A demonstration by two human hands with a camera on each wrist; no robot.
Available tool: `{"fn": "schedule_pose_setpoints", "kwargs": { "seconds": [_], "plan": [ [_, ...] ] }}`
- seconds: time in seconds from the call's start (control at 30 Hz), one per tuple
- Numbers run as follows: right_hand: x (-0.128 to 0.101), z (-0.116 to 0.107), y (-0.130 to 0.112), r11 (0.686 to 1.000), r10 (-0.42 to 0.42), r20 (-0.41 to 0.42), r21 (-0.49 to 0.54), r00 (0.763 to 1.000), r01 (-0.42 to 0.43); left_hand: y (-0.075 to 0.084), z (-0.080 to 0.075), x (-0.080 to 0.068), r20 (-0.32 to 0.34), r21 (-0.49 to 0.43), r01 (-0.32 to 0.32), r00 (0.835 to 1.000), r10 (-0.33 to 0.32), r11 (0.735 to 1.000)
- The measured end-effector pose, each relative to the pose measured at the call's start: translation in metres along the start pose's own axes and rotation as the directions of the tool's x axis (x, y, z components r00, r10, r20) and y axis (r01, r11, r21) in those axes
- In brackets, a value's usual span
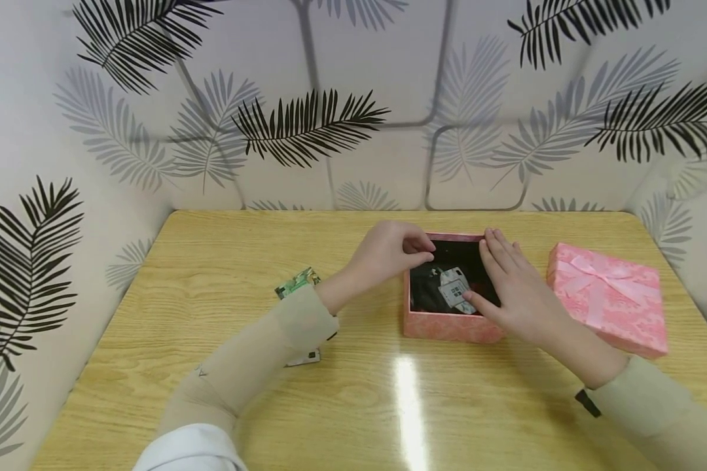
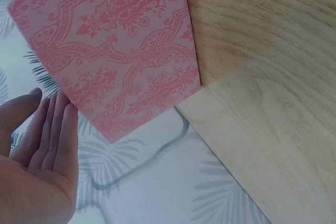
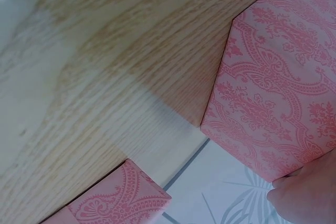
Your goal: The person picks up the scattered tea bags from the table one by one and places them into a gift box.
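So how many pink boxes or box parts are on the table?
2: an open pink box under both hands at the middle, and a pink lid with a bow at its right.

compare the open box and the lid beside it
The box stands open under both hands, a dark lining and a small grey-white item inside; the lid lies apart at the right, untouched. The lid bears a pink ribbon bow; the box shows none. Both are pink with a damask print.

Open box [image 1: 448, 324] mid-table [image 1: 212, 275], lid [image 1: 609, 297] to its right, small item [image 1: 456, 288] inside box
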State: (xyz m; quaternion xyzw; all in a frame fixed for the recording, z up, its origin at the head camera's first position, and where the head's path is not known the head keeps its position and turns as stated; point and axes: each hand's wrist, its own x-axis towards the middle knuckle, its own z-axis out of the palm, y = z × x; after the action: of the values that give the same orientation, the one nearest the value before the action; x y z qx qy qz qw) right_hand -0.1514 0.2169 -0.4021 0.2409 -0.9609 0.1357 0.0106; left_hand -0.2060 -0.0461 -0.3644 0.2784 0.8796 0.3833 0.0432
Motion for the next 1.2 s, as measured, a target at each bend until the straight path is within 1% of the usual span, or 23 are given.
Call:
{"fn": "schedule_pose_setpoints", "kwargs": {
  "seconds": [0.27, 0.43, 0.67, 0.87, 1.1, 1.2],
  "plan": [
    [-0.001, -0.001, 0.0, 1.0, -0.002, 0.0, 0.0, 1.0, 0.002, -0.009, -0.019, -0.023, -0.037, -0.03, 0.05, 0.998, -0.051, 0.998],
    [-0.001, -0.002, -0.001, 1.0, 0.01, 0.021, 0.003, 1.0, -0.01, -0.02, -0.032, -0.039, -0.073, -0.022, 0.09, 0.993, -0.091, 0.996],
    [-0.001, -0.003, -0.002, 1.0, 0.018, 0.029, 0.005, 0.999, -0.018, -0.037, -0.046, -0.064, -0.134, -0.05, 0.112, 0.984, -0.117, 0.992],
    [-0.001, -0.003, -0.002, 1.0, 0.016, 0.028, 0.005, 0.999, -0.016, -0.052, -0.057, -0.083, -0.18, -0.064, 0.176, 0.966, -0.185, 0.982],
    [0.0, -0.001, 0.0, 1.0, 0.01, 0.018, 0.0, 1.0, -0.01, -0.07, -0.069, -0.104, -0.216, -0.069, 0.27, 0.936, -0.278, 0.96],
    [0.0, -0.001, 0.0, 1.0, 0.007, 0.017, -0.001, 1.0, -0.007, -0.079, -0.072, -0.115, -0.225, -0.082, 0.295, 0.925, -0.306, 0.952]
  ]
}}
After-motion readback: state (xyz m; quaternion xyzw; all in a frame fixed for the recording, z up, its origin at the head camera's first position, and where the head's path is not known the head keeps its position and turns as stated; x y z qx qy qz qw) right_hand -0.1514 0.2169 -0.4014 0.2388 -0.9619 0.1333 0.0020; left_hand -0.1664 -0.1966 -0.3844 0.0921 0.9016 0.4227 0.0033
